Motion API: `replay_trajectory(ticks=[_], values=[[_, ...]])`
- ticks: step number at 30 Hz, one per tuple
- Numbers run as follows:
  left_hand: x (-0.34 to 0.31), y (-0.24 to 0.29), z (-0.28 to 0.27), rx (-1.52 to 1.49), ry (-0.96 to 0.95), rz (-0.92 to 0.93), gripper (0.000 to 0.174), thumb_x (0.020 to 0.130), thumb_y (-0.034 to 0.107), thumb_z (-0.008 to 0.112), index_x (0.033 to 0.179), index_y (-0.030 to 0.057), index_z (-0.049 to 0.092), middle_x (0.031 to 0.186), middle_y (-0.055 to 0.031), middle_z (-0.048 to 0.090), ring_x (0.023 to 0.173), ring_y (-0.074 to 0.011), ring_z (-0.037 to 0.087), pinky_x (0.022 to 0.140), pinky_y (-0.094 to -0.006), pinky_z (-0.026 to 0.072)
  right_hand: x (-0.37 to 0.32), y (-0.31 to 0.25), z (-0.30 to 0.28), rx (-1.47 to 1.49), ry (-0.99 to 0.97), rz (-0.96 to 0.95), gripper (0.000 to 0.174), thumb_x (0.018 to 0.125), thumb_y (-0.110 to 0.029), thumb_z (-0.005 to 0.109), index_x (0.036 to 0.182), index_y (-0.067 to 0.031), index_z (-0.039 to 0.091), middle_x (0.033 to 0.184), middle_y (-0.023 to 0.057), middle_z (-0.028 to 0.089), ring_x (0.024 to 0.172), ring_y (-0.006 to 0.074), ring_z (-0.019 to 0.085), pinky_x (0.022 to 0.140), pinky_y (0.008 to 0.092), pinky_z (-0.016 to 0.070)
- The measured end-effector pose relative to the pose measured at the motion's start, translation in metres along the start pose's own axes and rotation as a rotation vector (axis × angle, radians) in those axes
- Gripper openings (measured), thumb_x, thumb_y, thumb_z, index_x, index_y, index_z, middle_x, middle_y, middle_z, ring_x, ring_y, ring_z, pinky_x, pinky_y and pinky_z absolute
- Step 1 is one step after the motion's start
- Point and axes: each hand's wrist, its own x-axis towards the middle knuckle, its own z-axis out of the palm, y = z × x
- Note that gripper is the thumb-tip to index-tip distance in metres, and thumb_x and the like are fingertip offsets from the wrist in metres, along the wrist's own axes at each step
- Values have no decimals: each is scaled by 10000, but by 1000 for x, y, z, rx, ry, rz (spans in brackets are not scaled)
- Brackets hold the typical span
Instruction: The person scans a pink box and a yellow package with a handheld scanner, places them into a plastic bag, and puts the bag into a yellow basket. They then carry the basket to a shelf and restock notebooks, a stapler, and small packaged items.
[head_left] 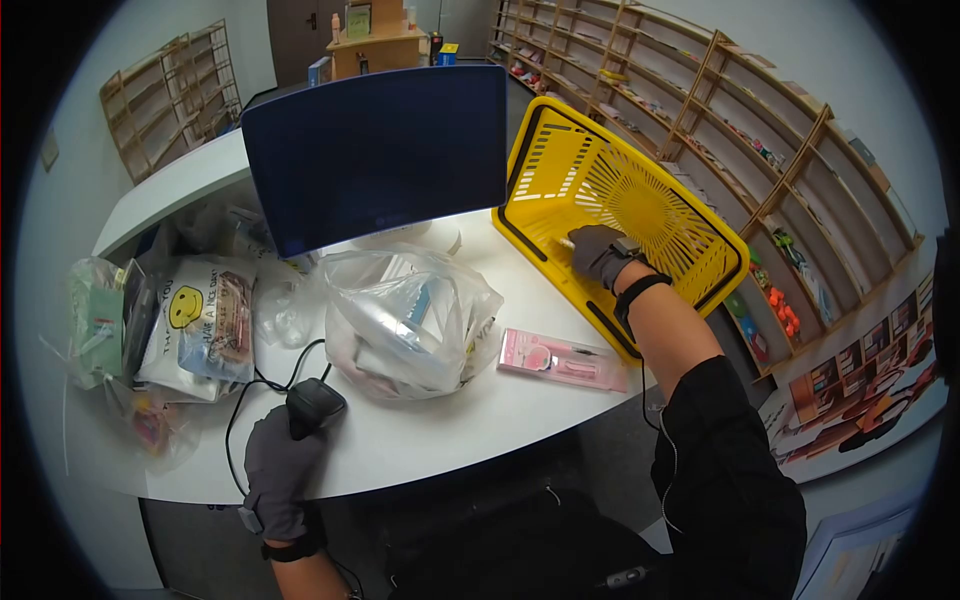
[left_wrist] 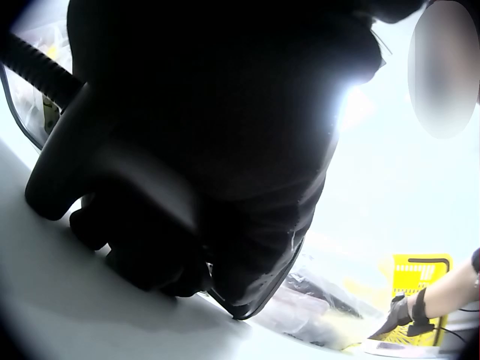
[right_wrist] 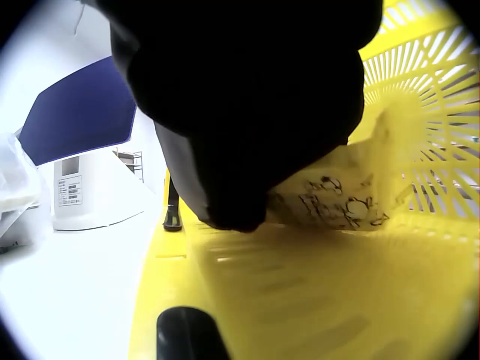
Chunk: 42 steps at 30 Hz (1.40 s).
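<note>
My gloved left hand (head_left: 283, 462) grips a black corded barcode scanner (head_left: 316, 406) low over the front of the white counter (head_left: 400, 440). In the left wrist view the dark hand fills most of the picture, its curled fingertips close above the white surface. My gloved right hand (head_left: 603, 257) reaches down inside a yellow shopping basket (head_left: 622, 190) tipped toward me. There it pinches a pale item with black line drawings (right_wrist: 330, 199), which lies against the basket's yellow wall. Most of that item is hidden by the hand in the head view.
A clear plastic bag of goods (head_left: 410, 330) stands mid-counter. Beside it lies a pink packaged set (head_left: 562, 360). A dark monitor (head_left: 375, 160) rises behind. Bagged packs, one with a yellow smiley (head_left: 186, 306), crowd the left. Wooden shelves (head_left: 700, 100) line the right wall.
</note>
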Motion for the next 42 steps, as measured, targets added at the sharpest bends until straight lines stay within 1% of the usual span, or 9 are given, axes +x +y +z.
replay_trajectory(ticks=[8,10,12,14,18,20,27,33,42], values=[[-1,5,-4,-31,-30,-18,299,816,234,781,1050,47,785,934,-191,778,891,-390,746,788,-462,562,-78,-37,-42,605,402,79,373,971,-277,612,1186,-3,746,1130,249,779,1077,387,767,951,463,592],[-3,6,-5,-29,-38,-24,303,820,224,777,1068,49,789,936,-186,783,889,-382,752,793,-449,567,-113,-44,-46,1305,188,118,392,998,-249,611,1255,33,705,1162,239,774,1072,368,767,957,469,600],[-13,5,-10,-149,3,3,315,819,196,786,1095,44,788,947,-178,792,891,-351,769,799,-420,575,-147,-57,-37,2099,-103,-113,434,1017,-151,574,1392,64,609,1265,241,736,1133,379,745,1005,506,598],[-18,12,-18,-203,7,19,323,818,182,791,1108,41,788,952,-174,796,892,-335,777,802,-405,579,-192,-74,-39,2477,-449,-79,499,1029,-79,540,1507,61,497,1373,263,680,1209,430,712,1057,568,578],[-50,50,-35,-377,-148,-14,311,841,119,769,1138,32,790,972,-131,812,877,-235,783,782,-376,580,-225,-110,15,2579,-717,-102,590,1017,-129,591,1572,13,451,1465,278,622,1301,491,651,1101,639,532],[-61,83,-29,-443,-58,244,355,780,153,857,1105,32,783,950,-177,796,886,-292,792,787,-377,586,-233,-128,31,2520,-704,-110,606,1011,-133,606,1579,7,446,1461,274,626,1301,484,654,1107,635,532],[-60,113,6,-328,-348,405,309,794,214,879,1048,68,780,908,-147,779,836,-365,759,749,-406,591,-238,-143,54,2496,-627,-117,626,997,-136,632,1578,9,447,1454,264,633,1317,428,658,1121,563,550],[-61,146,15,-227,-448,424,307,801,246,879,1052,95,785,875,-125,774,820,-347,753,738,-421,592,-236,-141,60,2527,-598,-123,621,1000,-129,627,1579,10,452,1453,252,638,1328,374,663,1124,502,563],[-58,147,9,-221,-434,401,289,811,228,867,1056,95,791,874,-127,780,815,-325,764,747,-400,596,-235,-136,65,2440,-611,-45,615,1009,-141,615,1581,14,452,1448,251,641,1329,374,661,1124,520,560]])
